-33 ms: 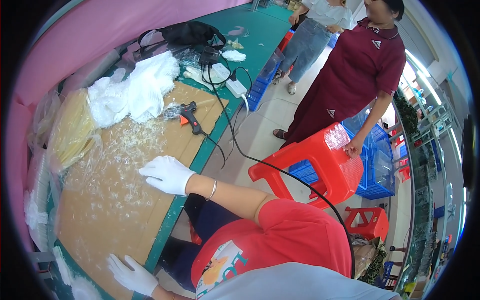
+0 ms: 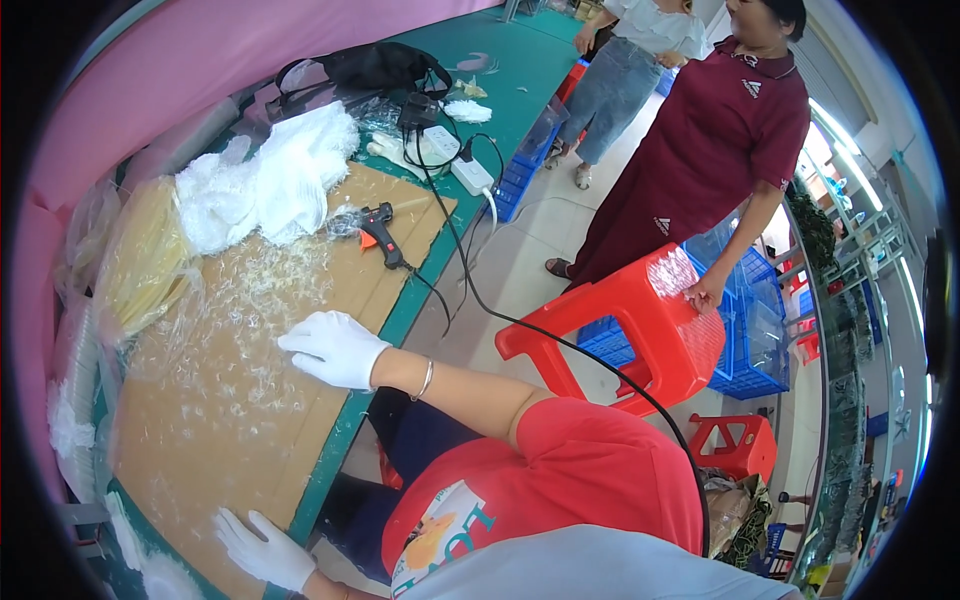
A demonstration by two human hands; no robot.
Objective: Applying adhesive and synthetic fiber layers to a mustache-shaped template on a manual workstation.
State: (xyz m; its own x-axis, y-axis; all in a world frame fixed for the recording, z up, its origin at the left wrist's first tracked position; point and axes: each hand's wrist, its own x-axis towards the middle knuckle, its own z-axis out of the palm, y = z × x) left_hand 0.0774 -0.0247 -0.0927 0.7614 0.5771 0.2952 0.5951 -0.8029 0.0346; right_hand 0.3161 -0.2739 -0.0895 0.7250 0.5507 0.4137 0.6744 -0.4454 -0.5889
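Note:
My right hand [image 2: 335, 350], in a white glove, rests on the cardboard sheet [image 2: 225, 420] with its fingers stretched out, holding nothing. Lower in the picture, my left hand [image 2: 265, 550], also gloved in white, lies flat at the cardboard's near edge, fingers apart. Thin whitish strands of dried glue [image 2: 240, 330] are scattered over the board beyond the right hand. A black hot glue gun [image 2: 380, 240] with an orange trigger lies near the board's far corner. White cloth gloves [image 2: 270, 185] sit in a heap beside it.
A bag of yellowish glue sticks [image 2: 150, 260] leans along the left side. Power strips [image 2: 435, 148] and a black bag [image 2: 365, 70] lie on the green table [image 2: 520, 50]. A black cable [image 2: 560, 340] crosses beside my arm. A co-worker's hand [image 2: 708, 292] touches a red stool [image 2: 640, 320].

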